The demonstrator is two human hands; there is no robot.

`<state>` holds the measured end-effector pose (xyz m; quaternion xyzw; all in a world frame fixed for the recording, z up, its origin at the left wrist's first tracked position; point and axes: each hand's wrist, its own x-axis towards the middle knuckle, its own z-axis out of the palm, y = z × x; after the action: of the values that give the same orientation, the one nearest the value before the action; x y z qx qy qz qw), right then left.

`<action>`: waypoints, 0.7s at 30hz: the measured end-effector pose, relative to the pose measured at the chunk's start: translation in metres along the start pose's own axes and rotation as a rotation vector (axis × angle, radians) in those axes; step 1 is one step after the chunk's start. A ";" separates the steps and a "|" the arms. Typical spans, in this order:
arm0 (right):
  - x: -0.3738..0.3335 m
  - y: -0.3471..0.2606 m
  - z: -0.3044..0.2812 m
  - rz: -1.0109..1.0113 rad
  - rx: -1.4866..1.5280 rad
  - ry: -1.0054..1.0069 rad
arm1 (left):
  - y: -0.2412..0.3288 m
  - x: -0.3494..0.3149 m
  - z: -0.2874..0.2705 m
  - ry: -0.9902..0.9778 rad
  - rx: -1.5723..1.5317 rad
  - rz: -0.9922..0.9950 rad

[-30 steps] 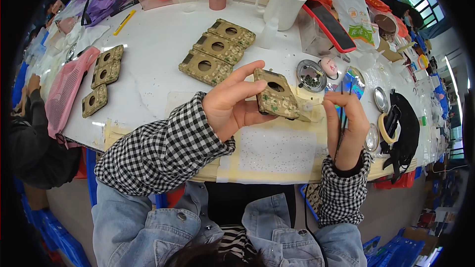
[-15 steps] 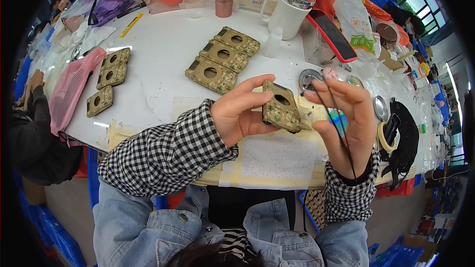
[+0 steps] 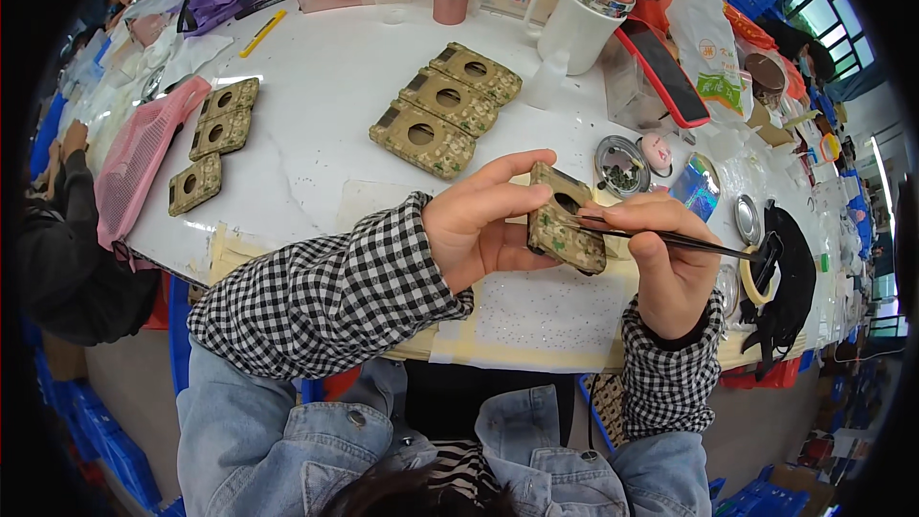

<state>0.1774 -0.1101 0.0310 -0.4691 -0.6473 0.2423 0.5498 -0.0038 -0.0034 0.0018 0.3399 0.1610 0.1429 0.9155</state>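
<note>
Black tweezers (image 3: 713,247) pinched in the right hand (image 3: 675,273) point at the camouflage case (image 3: 565,237) gripped by the left hand (image 3: 479,227), right of the frame's centre, where a slipping tip might scratch its patterned face.

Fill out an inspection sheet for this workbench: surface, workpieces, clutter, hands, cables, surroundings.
Surface: white tabletop, speckled white sheet near the front edge.
Workpieces: camouflage case in hand; three cases mid-table, three more at left.
Clutter: white mug, red-edged phone, pink mesh bag.
Hands: left hand grips the case; right hand holds dark tweezers, tips over it; contact unclear.
Cables: nothing seen clearly.
Surroundings: co-worker's dark sleeve, blue crates.
</note>
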 end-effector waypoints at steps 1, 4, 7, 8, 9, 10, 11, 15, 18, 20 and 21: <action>0.000 0.000 0.000 -0.002 0.008 0.002 | 0.000 0.000 0.000 -0.002 -0.001 0.000; 0.000 0.001 0.001 0.006 0.029 -0.002 | 0.001 0.000 0.001 -0.003 -0.003 0.001; 0.001 -0.001 0.001 0.001 -0.004 -0.011 | 0.000 0.000 0.000 0.002 -0.003 0.003; 0.001 -0.001 0.001 0.000 -0.010 -0.010 | 0.000 0.000 0.000 0.003 -0.001 0.003; 0.001 -0.001 0.001 0.000 -0.016 -0.010 | 0.000 -0.001 0.000 0.005 -0.001 0.003; 0.001 -0.001 0.001 0.000 -0.023 -0.010 | 0.001 -0.001 0.001 0.010 0.001 0.003; 0.001 -0.001 0.001 0.004 -0.016 -0.008 | 0.001 -0.001 0.001 0.014 0.003 0.003; 0.000 -0.001 0.002 0.011 -0.010 -0.001 | 0.000 0.000 0.001 0.016 0.004 0.002; -0.001 -0.001 0.002 0.021 -0.009 0.025 | 0.000 0.000 0.001 0.004 0.018 0.003; -0.001 -0.001 0.003 0.032 0.004 0.040 | 0.000 -0.001 0.002 0.007 0.014 0.010; -0.001 -0.001 0.003 0.037 0.015 0.042 | 0.000 -0.001 0.002 0.008 0.012 0.015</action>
<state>0.1744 -0.1107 0.0305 -0.4816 -0.6250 0.2477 0.5622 -0.0039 -0.0047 0.0037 0.3461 0.1629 0.1501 0.9117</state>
